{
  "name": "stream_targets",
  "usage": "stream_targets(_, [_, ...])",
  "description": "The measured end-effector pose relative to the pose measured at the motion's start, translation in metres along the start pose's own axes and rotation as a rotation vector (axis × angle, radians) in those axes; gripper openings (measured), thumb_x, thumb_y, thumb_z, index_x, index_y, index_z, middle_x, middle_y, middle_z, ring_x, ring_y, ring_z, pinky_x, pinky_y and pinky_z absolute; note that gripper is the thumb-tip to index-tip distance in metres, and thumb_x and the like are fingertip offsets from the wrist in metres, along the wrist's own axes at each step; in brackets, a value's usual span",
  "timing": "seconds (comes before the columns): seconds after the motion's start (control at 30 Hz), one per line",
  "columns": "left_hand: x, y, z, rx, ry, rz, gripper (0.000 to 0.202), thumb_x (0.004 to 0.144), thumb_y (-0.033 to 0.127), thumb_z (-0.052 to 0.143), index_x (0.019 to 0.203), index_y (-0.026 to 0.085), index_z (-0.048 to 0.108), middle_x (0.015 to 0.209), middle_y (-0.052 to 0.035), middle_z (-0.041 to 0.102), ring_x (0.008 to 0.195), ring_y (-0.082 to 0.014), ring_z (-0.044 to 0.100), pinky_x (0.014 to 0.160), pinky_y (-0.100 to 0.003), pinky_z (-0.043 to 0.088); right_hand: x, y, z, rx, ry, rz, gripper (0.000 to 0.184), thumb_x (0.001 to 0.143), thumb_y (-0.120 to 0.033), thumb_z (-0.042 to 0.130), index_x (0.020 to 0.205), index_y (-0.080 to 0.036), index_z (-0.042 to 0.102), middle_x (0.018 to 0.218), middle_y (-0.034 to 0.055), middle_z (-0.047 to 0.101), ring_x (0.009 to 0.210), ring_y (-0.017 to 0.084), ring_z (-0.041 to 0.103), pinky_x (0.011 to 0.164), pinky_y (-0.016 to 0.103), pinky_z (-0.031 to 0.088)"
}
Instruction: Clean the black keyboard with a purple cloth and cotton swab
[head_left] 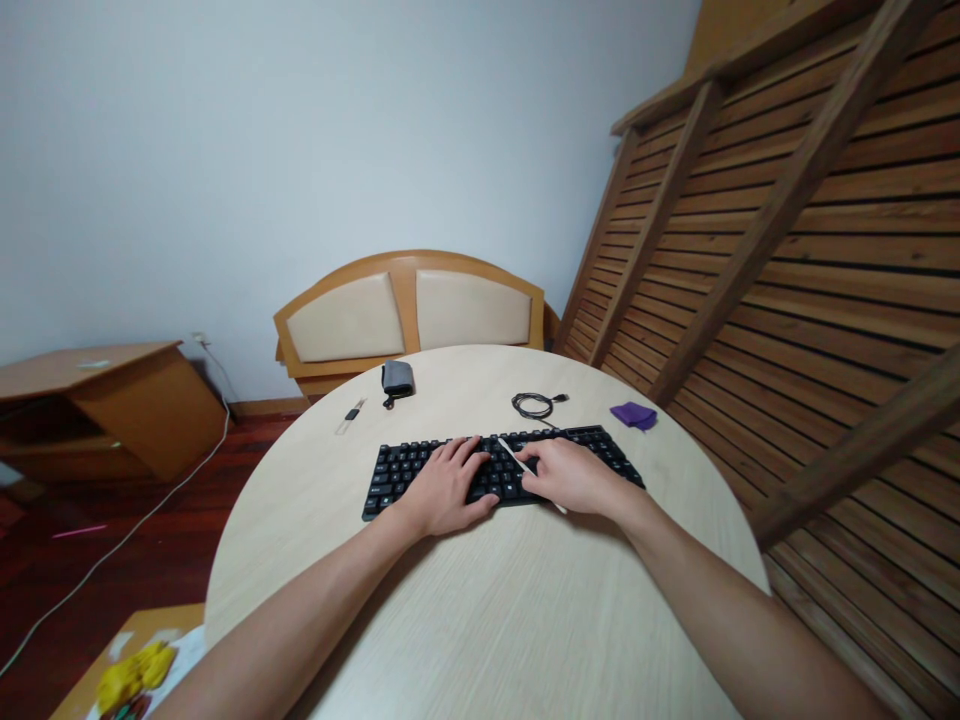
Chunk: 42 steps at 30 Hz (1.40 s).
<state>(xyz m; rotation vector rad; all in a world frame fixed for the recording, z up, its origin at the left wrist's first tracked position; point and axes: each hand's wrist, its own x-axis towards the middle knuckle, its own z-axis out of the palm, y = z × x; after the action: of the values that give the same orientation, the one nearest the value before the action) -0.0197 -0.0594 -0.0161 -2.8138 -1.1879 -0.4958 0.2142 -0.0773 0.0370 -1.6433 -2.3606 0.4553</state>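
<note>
A black computer keyboard (397, 468) lies across the round table, in front of me. My left hand (450, 487) rests on its middle keys with the fingers spread and the thumb near the front edge. Over the keys to the right, my right hand (562, 470) is closed on a thin white cotton swab (512, 453). The swab slants, its far tip down at the upper rows of keys and its other end sticking out below the hand. Part of the keyboard is hidden under both hands.
Behind the keyboard lie its coiled black USB cable (534, 405), a grey pouch (397, 378), a wire keycap puller (351, 414) and a folded purple cloth (634, 415). The pale round table (465, 620) stands near a headboard (409, 262) and slatted wooden panel (750, 270).
</note>
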Motion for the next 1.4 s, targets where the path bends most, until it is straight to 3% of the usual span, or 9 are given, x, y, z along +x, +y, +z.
stream_targets(0.27, [-0.001,-0.002,0.002,-0.010,-0.001,-0.002,0.060,0.090,0.055,0.057,0.136,0.017,0.052,0.153,-0.0165,0.043,0.141,-0.0346,0.038,0.116,-0.053,0.032,-0.002,-0.007,0.001,-0.062,-0.007,-0.015,0.035,0.079,-0.023,0.056,0.109,-0.021,0.074,0.073,0.0035,0.073,0.064,0.018,0.062,0.057,0.026,0.032])
stream_targets(0.63, [-0.001,-0.002,0.001,0.003,-0.010,-0.010,0.059,0.090,0.054,0.056,0.136,0.016,0.052,0.153,-0.0168,0.042,0.140,-0.0352,0.039,0.116,-0.054,0.032,-0.004,0.008,-0.014,-0.035,-0.037,0.048,0.039,0.080,-0.024,0.057,0.116,-0.019,0.070,0.069,0.0008,0.072,0.063,0.017,0.062,0.057,0.026,0.032])
stream_targets(0.83, [-0.001,-0.002,0.001,0.002,-0.010,-0.006,0.060,0.091,0.055,0.055,0.136,0.016,0.052,0.153,-0.0170,0.042,0.140,-0.0350,0.039,0.116,-0.053,0.032,-0.005,0.008,-0.010,-0.112,-0.054,0.009,0.031,0.078,-0.025,0.058,0.106,-0.024,0.070,0.076,0.0008,0.073,0.066,0.017,0.062,0.056,0.026,0.028])
stream_targets(1.23, [0.001,-0.002,0.005,0.009,0.006,-0.032,0.060,0.090,0.056,0.056,0.137,0.019,0.052,0.155,-0.0142,0.041,0.141,-0.0352,0.038,0.116,-0.054,0.032,-0.008,0.015,-0.015,-0.088,-0.069,0.006,0.032,0.078,-0.024,0.056,0.108,-0.022,0.067,0.071,0.0005,0.071,0.062,0.016,0.060,0.055,0.026,0.027])
stream_targets(1.4, [0.002,0.000,0.004,0.035,-0.002,-0.047,0.061,0.091,0.057,0.054,0.137,0.017,0.053,0.155,-0.0163,0.041,0.142,-0.0350,0.039,0.116,-0.052,0.033,-0.011,0.017,-0.015,-0.143,-0.063,-0.021,0.031,0.077,-0.027,0.057,0.107,-0.023,0.067,0.078,0.0035,0.072,0.067,0.019,0.061,0.058,0.027,0.028])
